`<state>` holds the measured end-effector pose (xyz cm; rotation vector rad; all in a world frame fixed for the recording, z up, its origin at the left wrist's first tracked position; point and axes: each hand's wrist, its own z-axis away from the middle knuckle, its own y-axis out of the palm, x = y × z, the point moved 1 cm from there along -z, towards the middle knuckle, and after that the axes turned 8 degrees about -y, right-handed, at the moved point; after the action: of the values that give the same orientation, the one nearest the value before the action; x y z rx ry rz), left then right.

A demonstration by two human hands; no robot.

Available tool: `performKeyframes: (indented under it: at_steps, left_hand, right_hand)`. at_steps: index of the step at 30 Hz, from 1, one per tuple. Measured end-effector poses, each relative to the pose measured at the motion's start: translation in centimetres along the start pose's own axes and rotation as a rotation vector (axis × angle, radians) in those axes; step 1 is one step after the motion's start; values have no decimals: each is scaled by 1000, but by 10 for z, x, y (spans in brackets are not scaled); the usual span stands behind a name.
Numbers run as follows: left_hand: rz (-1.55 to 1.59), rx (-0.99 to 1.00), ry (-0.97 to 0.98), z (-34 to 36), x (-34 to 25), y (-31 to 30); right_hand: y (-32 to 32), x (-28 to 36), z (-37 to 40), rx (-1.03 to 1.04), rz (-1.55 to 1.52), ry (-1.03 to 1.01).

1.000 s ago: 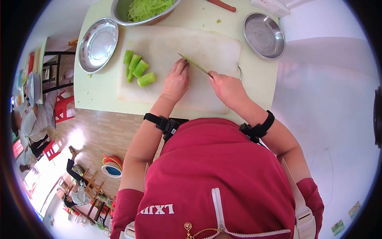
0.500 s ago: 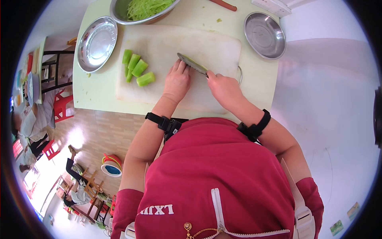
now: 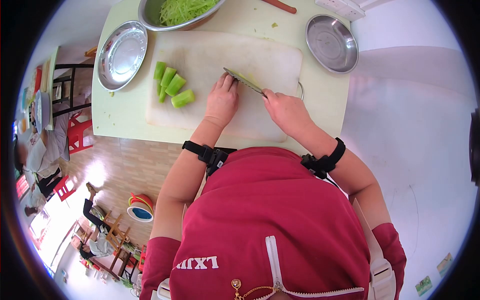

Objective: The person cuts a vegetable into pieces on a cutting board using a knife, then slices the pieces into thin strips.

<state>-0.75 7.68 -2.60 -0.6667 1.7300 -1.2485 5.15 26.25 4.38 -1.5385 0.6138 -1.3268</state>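
Observation:
On the white cutting board (image 3: pixel 265 50), several chunks of green vegetable (image 3: pixel 183 98) lie to the left. My right hand (image 3: pixel 288 113) is wrapped round the handle of a knife (image 3: pixel 245 82), whose blade points up and left across the board. Beside the blade's tip, my left hand (image 3: pixel 223 99) rests on the board with its fingers bent and pressed together. What its fingertips hold, if anything, is hidden by the blade. Thin green bits (image 3: pixel 251 77) show just behind the blade.
A metal bowl of green shreds (image 3: pixel 187 10) stands at the back. One empty metal dish (image 3: pixel 122 56) is at the left, another (image 3: pixel 332 44) at the right. A reddish-brown handle (image 3: pixel 280 6) lies at the back edge. People sit far left.
My right hand has shifted slightly to the right with the knife, and the blade's angle has changed a little. My left hand has barely moved.

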Motion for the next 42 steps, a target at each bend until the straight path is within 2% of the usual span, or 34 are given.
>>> performKeyframes:
  at_steps: [7,13,15,18,21,31,33,35,39,42]
  left_hand:
    - [24,-1,9,0,1,0]
    - [69,-44,30,-1,6,4]
    - [103,-46,19,2,7,4]
    - [123,-60,51,1,7,-2]
    - [168,-24,38,3,6,-3]
    - [84,45,8,3,5,-1]
    - [82,53,4,2,6,0]
    - [90,-63,45,0,5,0]
    - [134,-57,57,-1,8,0]
    - [176,-36,48,2,9,-2]
  right_hand:
    - [9,1,-24,36,29,-5]
    - [5,-9,-29,-99,-167,129]
    - [0,-7,-17,-18,-156,124]
    - [-3,-4,-6,-9,-136,56]
    - [-7,-2,-5,72,-102,87]
    - [6,2,-7,76,63,3]
    - [12,3,-11,70,22,52]
    - [16,2,-29,41,-24,66]
    - [11,-8,-38,-43,-201,152]
    - [-1,-5,-23,31,-170,130]
